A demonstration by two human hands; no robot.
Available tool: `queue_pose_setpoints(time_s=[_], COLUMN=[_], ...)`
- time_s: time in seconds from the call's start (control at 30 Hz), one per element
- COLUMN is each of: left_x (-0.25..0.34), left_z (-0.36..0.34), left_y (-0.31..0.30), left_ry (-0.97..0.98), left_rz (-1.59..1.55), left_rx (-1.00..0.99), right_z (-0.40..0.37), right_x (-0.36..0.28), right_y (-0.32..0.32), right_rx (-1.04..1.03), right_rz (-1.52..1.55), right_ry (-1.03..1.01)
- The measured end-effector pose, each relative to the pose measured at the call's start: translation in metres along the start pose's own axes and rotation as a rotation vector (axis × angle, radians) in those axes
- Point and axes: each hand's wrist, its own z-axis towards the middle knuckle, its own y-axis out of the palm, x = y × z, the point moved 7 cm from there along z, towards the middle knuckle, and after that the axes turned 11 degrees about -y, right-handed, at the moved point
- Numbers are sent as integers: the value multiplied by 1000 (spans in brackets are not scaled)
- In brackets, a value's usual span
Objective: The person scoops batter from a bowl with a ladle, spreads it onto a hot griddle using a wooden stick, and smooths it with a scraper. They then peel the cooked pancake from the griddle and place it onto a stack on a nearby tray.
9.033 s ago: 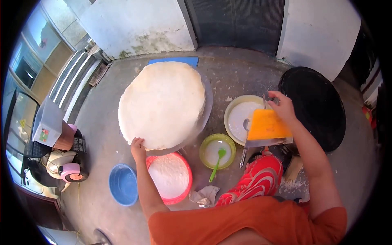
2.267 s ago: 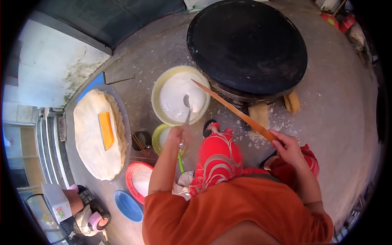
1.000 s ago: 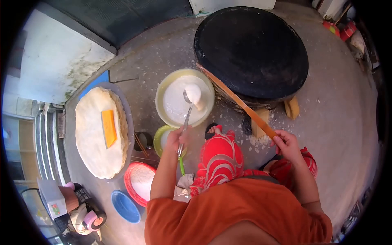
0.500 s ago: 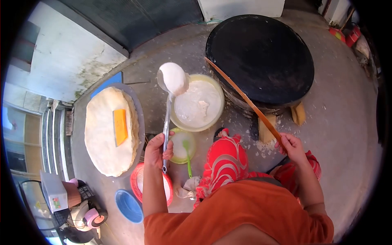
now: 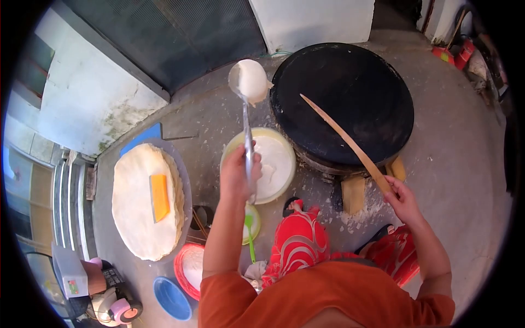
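My left hand point(image 5: 239, 170) is closed round the handle of a metal ladle point(image 5: 247, 117). White batter or dough point(image 5: 253, 81) fills its bowl and bulges over the side, just left of a large round black griddle point(image 5: 350, 93). My right hand point(image 5: 403, 199) grips the thick end of a long flat wooden spreader point(image 5: 350, 141), whose tip lies over the griddle. Below the ladle stands a cream basin point(image 5: 291, 180) of white batter. Left of my arm, a tall stack of thin round pancakes point(image 5: 136, 202) carries a scraper with an orange handle point(image 5: 159, 198).
A small bowl with a green spoon point(image 5: 250, 232), a red basin point(image 5: 180, 270) and a blue basin point(image 5: 173, 298) stand near my left arm. Wooden pieces point(image 5: 353, 194) jut from under the griddle. A toy-like pink-wheeled vehicle point(image 5: 123, 310) is at lower left.
My left hand has carried the loaded ladle up and right, from beside the basin towards the griddle's edge. The wooden spreader's tip has shifted from the griddle's rim to over its surface.
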Motion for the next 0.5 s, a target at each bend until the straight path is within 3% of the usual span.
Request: queue_pose_setpoints(time_s=[0.07,0.13,0.17,0.23,0.37,0.43,0.5], left_x=[-5,-15,-19,-29,-47,-59,-68], left_z=[31,63,75,102,133,146,149], left_y=[15,24,31,38,42,38,35], left_ry=[16,35,59,84,88,87,94], left_rz=[2,-1,-11,-3,44,59,88], left_rx=[10,52,47,24,97,108,170], right_z=[14,30,39,57,97,116,135], right_x=[-3,-18,-21,-42,-41,-36,-29], right_y=[-5,-8,-7,0,19,34,49], right_rx=[41,35,38,73,-12,-22,-30], right_rz=[-57,-444,-446,-738,-738,-678,-684], right_ry=[5,-171,-171,-349,-299,-461,-471])
